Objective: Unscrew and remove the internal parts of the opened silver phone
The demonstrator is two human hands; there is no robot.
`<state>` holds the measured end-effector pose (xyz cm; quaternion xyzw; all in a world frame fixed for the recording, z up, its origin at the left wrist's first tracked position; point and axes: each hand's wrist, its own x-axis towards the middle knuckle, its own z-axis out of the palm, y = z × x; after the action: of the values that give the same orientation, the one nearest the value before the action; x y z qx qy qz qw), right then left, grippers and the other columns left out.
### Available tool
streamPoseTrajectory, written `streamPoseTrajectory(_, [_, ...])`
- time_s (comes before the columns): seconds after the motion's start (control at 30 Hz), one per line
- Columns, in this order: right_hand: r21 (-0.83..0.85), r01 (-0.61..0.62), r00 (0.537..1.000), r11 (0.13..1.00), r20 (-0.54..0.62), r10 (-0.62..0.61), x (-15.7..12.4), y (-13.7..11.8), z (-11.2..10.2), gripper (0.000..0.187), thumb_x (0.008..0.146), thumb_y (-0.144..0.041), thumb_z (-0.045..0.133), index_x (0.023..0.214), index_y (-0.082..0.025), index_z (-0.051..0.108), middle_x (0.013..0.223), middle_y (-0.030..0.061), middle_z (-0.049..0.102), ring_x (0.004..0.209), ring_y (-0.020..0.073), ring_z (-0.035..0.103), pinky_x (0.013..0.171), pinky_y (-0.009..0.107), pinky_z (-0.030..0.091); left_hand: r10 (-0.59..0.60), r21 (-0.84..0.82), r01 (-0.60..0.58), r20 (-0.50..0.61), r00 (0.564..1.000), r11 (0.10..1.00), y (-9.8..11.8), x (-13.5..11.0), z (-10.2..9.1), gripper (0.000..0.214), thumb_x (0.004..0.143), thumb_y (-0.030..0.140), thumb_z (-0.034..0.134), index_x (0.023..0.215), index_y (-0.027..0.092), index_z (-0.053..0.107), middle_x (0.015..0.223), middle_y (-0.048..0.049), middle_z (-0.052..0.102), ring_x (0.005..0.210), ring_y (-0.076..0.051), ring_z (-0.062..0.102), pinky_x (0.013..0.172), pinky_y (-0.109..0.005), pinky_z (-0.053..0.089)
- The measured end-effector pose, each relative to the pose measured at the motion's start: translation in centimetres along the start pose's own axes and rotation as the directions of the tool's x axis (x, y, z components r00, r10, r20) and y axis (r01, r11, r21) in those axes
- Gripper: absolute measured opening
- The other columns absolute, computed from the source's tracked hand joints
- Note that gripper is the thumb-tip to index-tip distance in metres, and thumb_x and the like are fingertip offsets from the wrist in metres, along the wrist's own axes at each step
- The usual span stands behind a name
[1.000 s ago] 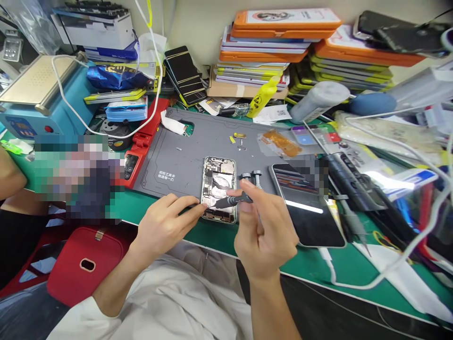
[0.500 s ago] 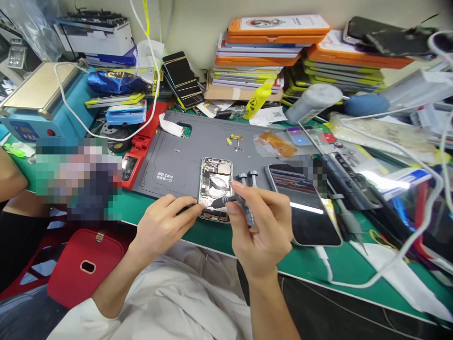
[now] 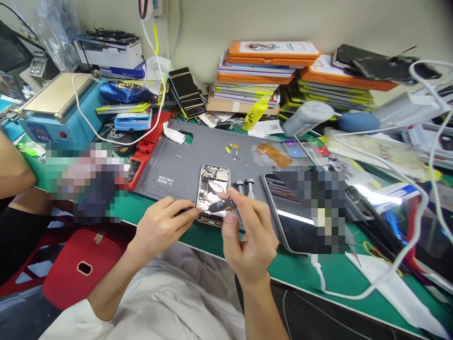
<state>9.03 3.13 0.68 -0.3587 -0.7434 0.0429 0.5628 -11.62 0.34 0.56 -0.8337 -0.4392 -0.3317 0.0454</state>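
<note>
An opened phone point(image 3: 214, 188) with its inner parts bare lies on the grey work mat point(image 3: 184, 165). My left hand point(image 3: 164, 222) has its fingertips closed at the phone's lower left edge; a dark gap or slim dark item between those fingers is unclear. Between thumb and fingertips, my right hand point(image 3: 250, 233) grips a dark screwdriver point(image 3: 222, 205), slanted with its tip over the phone's lower part. Two more grey screwdrivers point(image 3: 249, 187) lie just right of the phone. Small metal pieces point(image 3: 235, 146) rest farther back on the mat.
A larger phone point(image 3: 293, 217), screen up, lies right of my right hand with a white cable point(image 3: 320, 278) nearby. A red holder point(image 3: 141, 153) borders the mat's left side. Stacked orange boxes point(image 3: 272, 52) stand behind. Another person's arm point(image 3: 16, 163) is at the left.
The view has shifted slightly, showing more wall. My right hand has moved a little left with the screwdriver, which now leans flatter over the phone. My left hand stays at the phone's edge.
</note>
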Motion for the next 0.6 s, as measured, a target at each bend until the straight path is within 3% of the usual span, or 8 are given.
streamPoseTrajectory(0.13, [-0.021,0.02,1.0,1.0,0.003,-0.02,-0.1,0.0,0.3,0.075,0.101,-0.003,0.071,0.168,-0.03,0.054,0.12,0.0093,0.084,0.101,0.0222,0.079,0.089,0.037,0.067,-0.053,-0.06,0.051,-0.024,0.998,0.997,0.1,0.0,0.0,0.016,0.114,0.021,0.066,0.119,0.019,0.082,0.115,-0.0056,0.086,0.083,-0.017,0.072,0.079,-0.032,0.059])
streamPoseTrajectory(0.23, [-0.051,0.021,1.0,0.998,0.004,-0.021,-0.2,0.0,0.6,0.077,0.102,-0.006,0.072,0.171,-0.029,0.049,0.124,0.0112,0.085,0.098,0.0229,0.08,0.083,0.037,0.069,-0.271,-0.249,0.244,-0.076,0.96,0.937,0.4,0.2,-0.7,0.017,0.114,0.021,0.066,0.114,0.02,0.084,0.11,-0.005,0.087,0.093,-0.017,0.078,0.087,-0.029,0.061])
streamPoseTrajectory(0.33, [-0.04,-0.012,0.999,0.999,0.033,0.013,-0.5,-0.1,0.9,0.082,0.102,-0.008,0.074,0.174,-0.029,0.043,0.126,0.0124,0.084,0.097,0.0231,0.082,0.077,0.036,0.071,-0.55,-0.56,0.476,0.042,0.834,0.678,0.7,0.6,-1.7,0.025,0.116,0.031,0.062,0.112,0.02,0.084,0.098,-0.0043,0.087,0.087,-0.015,0.078,0.08,-0.024,0.062])
streamPoseTrajectory(0.43, [0.079,-0.104,0.994,0.991,-0.021,0.106,-0.7,-0.3,1.0,0.078,0.101,-0.008,0.075,0.17,-0.031,0.047,0.122,0.0096,0.083,0.094,0.0208,0.083,0.075,0.032,0.072,-0.637,-0.723,0.568,0.232,0.735,0.393,1.2,1.1,-2.1,0.036,0.117,0.041,0.059,0.106,0.018,0.085,0.087,-0.0046,0.085,0.071,-0.013,0.072,0.068,-0.021,0.06])
streamPoseTrajectory(0.6, [0.452,-0.233,0.909,0.861,-0.212,0.358,-0.2,-0.8,0.3,0.067,0.104,-0.01,0.071,0.162,-0.039,0.052,0.111,0.0014,0.08,0.082,0.0143,0.079,0.067,0.026,0.072,-0.568,-0.736,0.627,0.41,0.714,0.257,1.8,2.1,-1.2,0.023,0.105,0.037,0.078,0.105,0.019,0.092,0.096,-0.0076,0.088,0.072,-0.012,0.073,0.068,-0.019,0.061])
